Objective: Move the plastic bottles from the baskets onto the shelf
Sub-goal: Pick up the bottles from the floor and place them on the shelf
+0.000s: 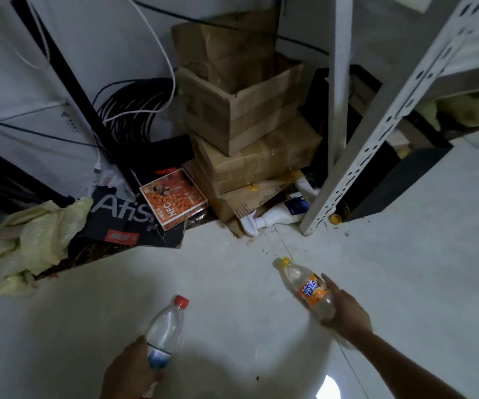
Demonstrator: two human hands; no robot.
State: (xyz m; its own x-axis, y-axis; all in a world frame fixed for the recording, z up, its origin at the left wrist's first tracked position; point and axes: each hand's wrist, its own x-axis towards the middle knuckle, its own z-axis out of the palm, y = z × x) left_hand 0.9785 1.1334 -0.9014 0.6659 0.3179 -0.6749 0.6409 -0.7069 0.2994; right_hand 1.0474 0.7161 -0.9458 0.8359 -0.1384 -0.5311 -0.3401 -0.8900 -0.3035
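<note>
From the head camera, both hands are low in the picture and well apart, each holding a plastic bottle over the pale floor (226, 272). The left hand (130, 370) is curled round the lower part of a clear bottle with a red cap (165, 331), whose cap end points up and away from the person. The right hand (346, 312) grips the base end of a clear bottle with an orange label and yellow cap (307, 290); that bottle leans with its cap toward the upper left.

Beyond the right hand, further from the person, stands the white perforated upright of the shelf (376, 131), slanting across the frame. Ahead of both hands, a stack of cardboard boxes (247, 125) rises against the wall, with a white bottle (278, 215) lying on the floor at its foot. Beyond the left hand lie an orange printed carton (173, 198), a black bag with white lettering (117, 220), and a crumpled yellowish plastic bag (31, 240). Black coiled cables (134, 105) hang on the wall above them.
</note>
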